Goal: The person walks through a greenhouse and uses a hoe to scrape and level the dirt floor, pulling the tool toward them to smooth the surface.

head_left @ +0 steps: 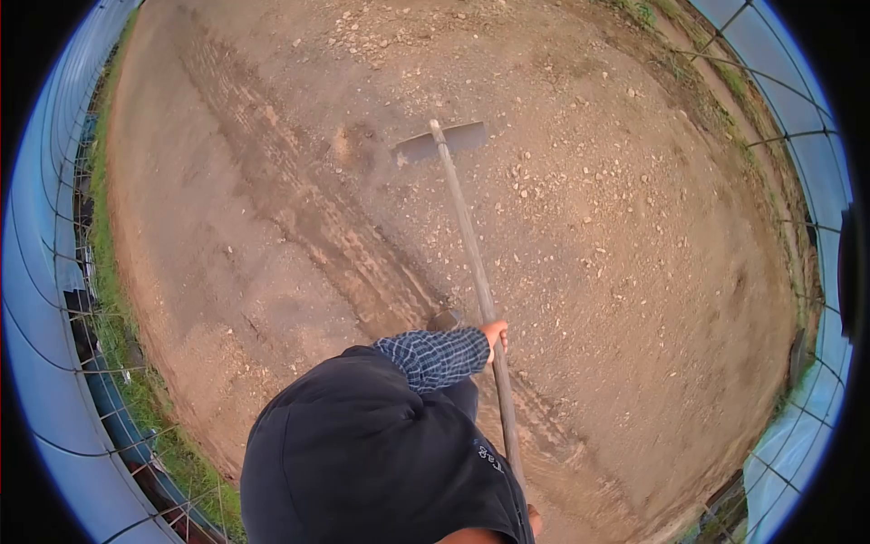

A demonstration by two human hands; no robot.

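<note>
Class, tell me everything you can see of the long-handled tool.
The tool has a long, straight, weathered-looking wooden handle and a wide, thin, greyish blade set crosswise at its far end. It slants over stony ground; whether the blade touches is unclear. The left hand grips the handle partway; a dark garment hides its lower end, near the barely visible right hand.

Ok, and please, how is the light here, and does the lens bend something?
Head view: light is soft and even, with no hard shadow on the ground; strong fisheye distortion bows the wire fence near the edges; corners go black, with a blue fringe.
</note>
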